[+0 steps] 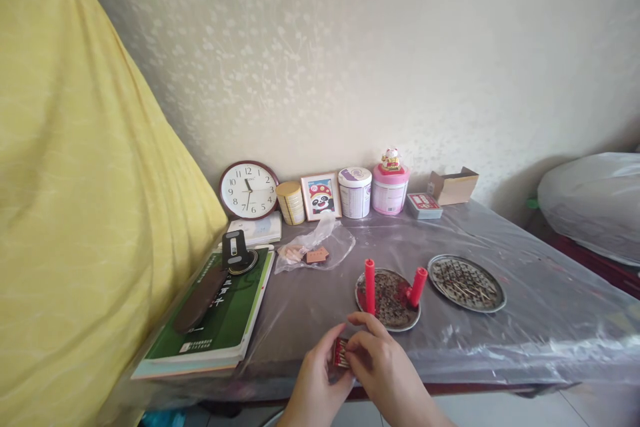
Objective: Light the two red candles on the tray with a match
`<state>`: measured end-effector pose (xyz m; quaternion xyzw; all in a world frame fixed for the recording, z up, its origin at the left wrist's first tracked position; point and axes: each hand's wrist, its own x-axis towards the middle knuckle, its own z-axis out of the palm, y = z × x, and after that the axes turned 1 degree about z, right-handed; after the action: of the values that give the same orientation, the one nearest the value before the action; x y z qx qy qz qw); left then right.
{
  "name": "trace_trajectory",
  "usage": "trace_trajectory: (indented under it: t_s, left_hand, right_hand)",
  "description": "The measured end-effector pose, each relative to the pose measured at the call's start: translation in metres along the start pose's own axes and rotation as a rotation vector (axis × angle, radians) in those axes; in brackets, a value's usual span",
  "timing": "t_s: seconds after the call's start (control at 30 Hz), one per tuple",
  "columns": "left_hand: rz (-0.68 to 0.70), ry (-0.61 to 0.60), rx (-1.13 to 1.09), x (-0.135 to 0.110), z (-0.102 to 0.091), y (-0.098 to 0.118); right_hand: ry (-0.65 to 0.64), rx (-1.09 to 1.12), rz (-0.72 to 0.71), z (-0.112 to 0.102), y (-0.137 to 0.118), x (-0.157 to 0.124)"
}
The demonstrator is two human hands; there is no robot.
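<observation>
Close to the table's front edge, my left hand point(316, 377) grips a small red matchbox point(341, 352), with match ends showing in it. The fingers of my right hand point(379, 363) are bent and pinched together at the box's right side; what lies between their tips is hidden. Just beyond my hands is a round metal plate point(389, 328) coated with dark residue and red wax. One red candle point(369, 287) stands upright on its left side. A shorter red candle point(417, 287) leans to the right at the other side. Neither shows a visible flame.
A second metal plate point(467, 307) holds several used matchsticks. On the left lie a green book point(235, 327) and a brown strap-like object point(200, 303). Along the wall stand a clock point(249, 190), tins, a framed panda picture point(321, 197) and an open cardboard box point(453, 188).
</observation>
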<state>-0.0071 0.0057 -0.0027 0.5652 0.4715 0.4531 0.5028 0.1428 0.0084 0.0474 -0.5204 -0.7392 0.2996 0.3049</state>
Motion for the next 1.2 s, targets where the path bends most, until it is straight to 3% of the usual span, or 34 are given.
trace_trajectory:
  t_s: [0.2,0.33,0.43,0.67,0.93,1.03,1.1,1.2]
  left_hand:
    - [-0.007,-0.021,-0.115,-0.001,0.005,0.003]
    - [-0.011,-0.08,-0.264,-0.001,0.006,0.012]
    - [-0.092,-0.113,-0.368,-0.003,0.005,0.022]
    - [-0.174,-0.093,-0.474,-0.008,0.004,0.022]
    - [-0.103,-0.127,-0.473,-0.008,0.015,0.013]
    - [-0.028,-0.043,-0.437,-0.013,0.022,0.015]
    - [-0.08,0.012,-0.408,-0.015,0.023,0.014]
    - [-0.196,-0.029,-0.442,-0.014,0.018,0.009]
  right_hand:
    - [0.057,0.113,-0.028,0.002,-0.006,-0.001]
    - [0.219,0.223,-0.022,-0.002,-0.005,0.004]
    - [0.329,0.347,0.048,-0.007,-0.001,0.008]
    - [0.383,0.733,0.198,-0.005,-0.004,0.011]
    - [0.444,0.73,0.231,0.019,-0.008,0.004]
    - [0.466,0.731,0.223,0.032,-0.01,0.001]
    - [0.471,0.748,0.22,0.036,-0.013,0.001]
    - [0.447,0.792,0.216,0.032,-0.017,0.003]
